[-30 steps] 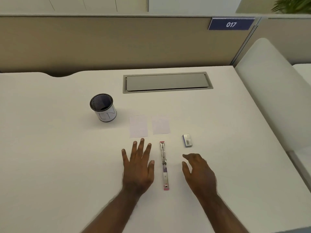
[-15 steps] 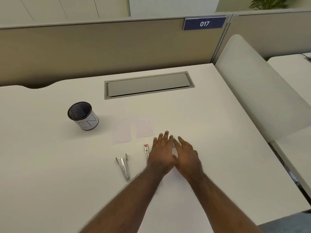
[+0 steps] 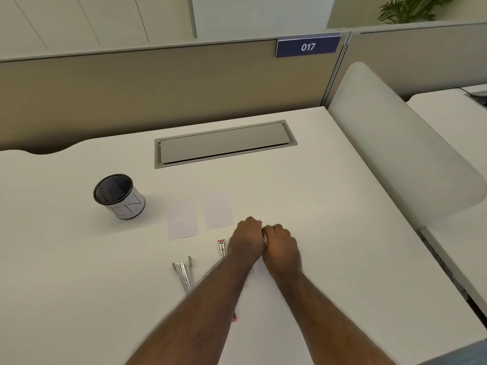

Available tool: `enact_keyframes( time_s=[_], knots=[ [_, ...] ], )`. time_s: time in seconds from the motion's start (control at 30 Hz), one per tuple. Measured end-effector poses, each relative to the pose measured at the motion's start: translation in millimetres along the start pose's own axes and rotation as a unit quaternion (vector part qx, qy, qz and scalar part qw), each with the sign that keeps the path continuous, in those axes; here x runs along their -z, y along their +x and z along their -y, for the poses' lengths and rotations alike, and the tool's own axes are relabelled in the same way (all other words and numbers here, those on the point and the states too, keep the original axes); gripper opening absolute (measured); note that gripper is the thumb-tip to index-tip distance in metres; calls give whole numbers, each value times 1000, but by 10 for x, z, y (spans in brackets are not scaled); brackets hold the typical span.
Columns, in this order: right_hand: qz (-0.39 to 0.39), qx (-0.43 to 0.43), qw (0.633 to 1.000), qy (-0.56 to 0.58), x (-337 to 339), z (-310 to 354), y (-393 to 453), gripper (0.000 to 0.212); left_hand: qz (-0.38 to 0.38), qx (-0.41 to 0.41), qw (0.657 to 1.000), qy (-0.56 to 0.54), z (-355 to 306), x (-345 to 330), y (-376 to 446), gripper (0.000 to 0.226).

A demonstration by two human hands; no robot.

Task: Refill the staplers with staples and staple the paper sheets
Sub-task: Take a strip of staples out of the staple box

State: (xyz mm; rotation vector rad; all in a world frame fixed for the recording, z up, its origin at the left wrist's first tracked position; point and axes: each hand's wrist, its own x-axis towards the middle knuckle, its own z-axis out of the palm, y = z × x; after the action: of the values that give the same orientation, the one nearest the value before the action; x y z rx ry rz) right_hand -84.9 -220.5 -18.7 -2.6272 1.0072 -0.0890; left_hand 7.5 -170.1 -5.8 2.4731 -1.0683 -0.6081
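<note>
Forearms crossing the near worktop, covering most of the pink-ended stapler, lying opened out flat with only its far tip and a pink sliver near the left forearm showing. Left of that stapler, a second, metal stapler, untouched. Just right of the pink-ended stapler's far tip, left hand and right hand pressed together, fingers curled round something small and pale, probably the staple box; held or merely fumbled at, cannot tell. Step in hand, by judgement: getting staples out for the refill. Next: a strip pulled free and laid into the open channel, calling for a fine pinch. Beyond the stapler, two paper sheets side by side, unstapled. Farther left, a mesh cup. Farthest, a cable hatch. Plenty of open room right of the stapler; worktop edge well off.
</note>
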Motion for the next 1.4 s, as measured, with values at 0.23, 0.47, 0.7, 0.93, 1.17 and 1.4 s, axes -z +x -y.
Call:
enact_keyframes(
  time_s=[0.23, 0.47, 0.7, 0.93, 1.17, 1.4],
  knots=[
    [-24, -22, 988, 150, 165, 54, -15, 24, -54, 91, 961, -255, 74, 195, -40, 31],
    [-61, 12, 968, 244, 403, 164, -229, 22, 88, 117, 762, -631, 233, 474, -341, 24],
    [-69, 61, 953, 288, 511, 434, -433, 23, 126, 66, 609, -780, 464, 483, -664, 37],
    [-35, 113, 960, 253, 600, 592, -563, 26, 118, 64, 550, -824, 578, 533, -863, 35],
    [-34, 140, 967, 208, 672, 663, -630, 26, 100, 79, 533, -837, 607, 583, -951, 31],
    [-115, 201, 955, 187, 726, 689, -707, 16, 60, 83, 510, -854, 632, 617, -984, 24]
  ],
)
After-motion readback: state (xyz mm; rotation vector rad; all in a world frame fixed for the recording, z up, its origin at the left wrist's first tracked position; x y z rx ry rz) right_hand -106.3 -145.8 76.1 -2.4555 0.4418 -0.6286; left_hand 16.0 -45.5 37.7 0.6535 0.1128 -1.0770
